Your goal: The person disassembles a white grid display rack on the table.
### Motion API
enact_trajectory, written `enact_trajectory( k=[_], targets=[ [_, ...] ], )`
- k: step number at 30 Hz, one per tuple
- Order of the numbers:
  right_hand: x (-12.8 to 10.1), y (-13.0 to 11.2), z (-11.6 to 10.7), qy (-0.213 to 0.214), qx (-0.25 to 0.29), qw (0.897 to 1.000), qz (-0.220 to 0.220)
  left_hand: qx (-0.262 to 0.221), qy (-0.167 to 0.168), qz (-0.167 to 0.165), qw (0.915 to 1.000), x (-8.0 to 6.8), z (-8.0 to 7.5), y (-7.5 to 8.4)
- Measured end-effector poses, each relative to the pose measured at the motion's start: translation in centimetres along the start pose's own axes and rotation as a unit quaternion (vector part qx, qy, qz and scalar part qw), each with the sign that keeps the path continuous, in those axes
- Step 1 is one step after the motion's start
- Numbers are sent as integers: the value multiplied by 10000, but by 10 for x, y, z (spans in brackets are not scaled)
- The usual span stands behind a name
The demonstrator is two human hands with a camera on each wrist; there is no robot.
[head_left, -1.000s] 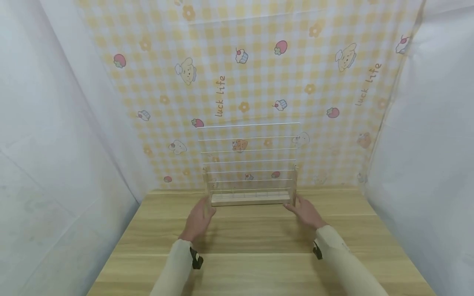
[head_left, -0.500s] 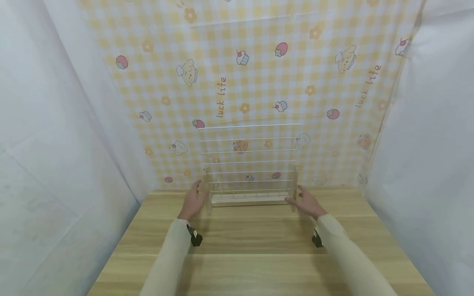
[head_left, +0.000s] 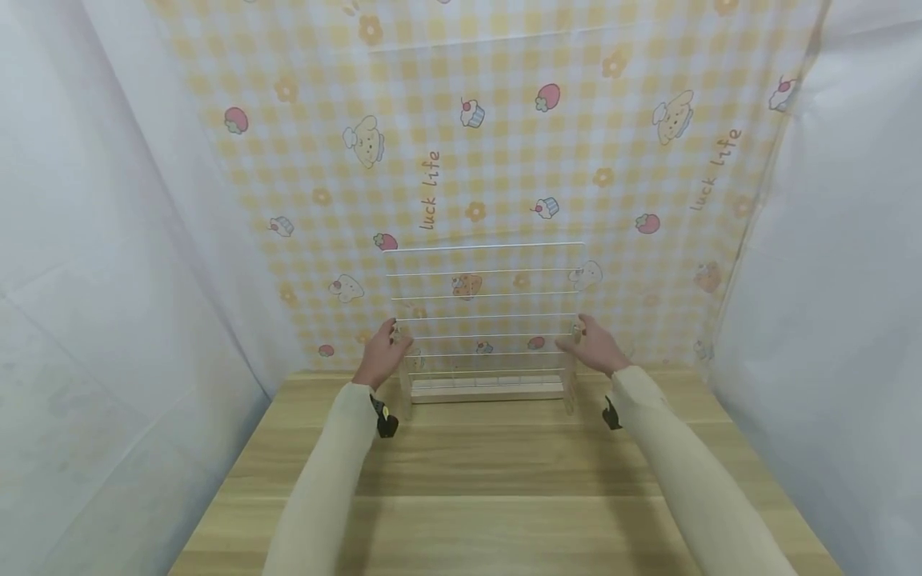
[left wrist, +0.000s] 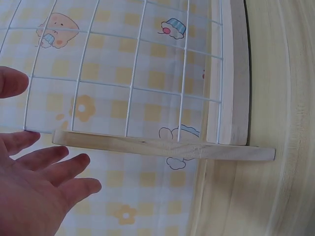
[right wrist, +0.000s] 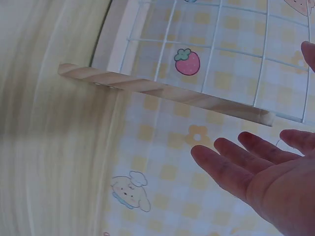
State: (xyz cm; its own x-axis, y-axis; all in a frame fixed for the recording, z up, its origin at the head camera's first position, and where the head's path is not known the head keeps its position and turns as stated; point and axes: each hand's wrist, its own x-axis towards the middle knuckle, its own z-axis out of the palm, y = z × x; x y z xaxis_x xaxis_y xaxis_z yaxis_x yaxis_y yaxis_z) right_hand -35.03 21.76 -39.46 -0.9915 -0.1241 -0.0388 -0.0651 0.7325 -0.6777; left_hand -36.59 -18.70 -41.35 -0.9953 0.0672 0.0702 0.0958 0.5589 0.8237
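Neither grip has closed: the left hand [head_left: 380, 358] and right hand [head_left: 595, 346] flank the wire rack [head_left: 484, 320] with fingers straight, barely apart from its wooden side posts. It stands at the tabletop's [head_left: 504, 480] back edge. Closing evenly on both posts seems next.

Both arms are stretched forward; the left hand [head_left: 383, 358] and right hand [head_left: 594, 346] are held open, fingers extended.
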Motion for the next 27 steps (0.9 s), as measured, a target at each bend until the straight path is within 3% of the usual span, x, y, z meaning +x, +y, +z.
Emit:
enact_trajectory(
  k=[9, 18, 27],
  targets=[
    [3, -5, 2, -205, 138, 9996, 122, 72, -136, -94, 9998, 6, 1, -2],
    [7, 0, 7, -113, -101, 9999, 82, 189, 46, 5, 9998, 6, 4, -5],
    [6, 8, 10, -109, -1203, 9921, -345, 802, 902, 438, 9917, -3, 6, -12]
  ],
)
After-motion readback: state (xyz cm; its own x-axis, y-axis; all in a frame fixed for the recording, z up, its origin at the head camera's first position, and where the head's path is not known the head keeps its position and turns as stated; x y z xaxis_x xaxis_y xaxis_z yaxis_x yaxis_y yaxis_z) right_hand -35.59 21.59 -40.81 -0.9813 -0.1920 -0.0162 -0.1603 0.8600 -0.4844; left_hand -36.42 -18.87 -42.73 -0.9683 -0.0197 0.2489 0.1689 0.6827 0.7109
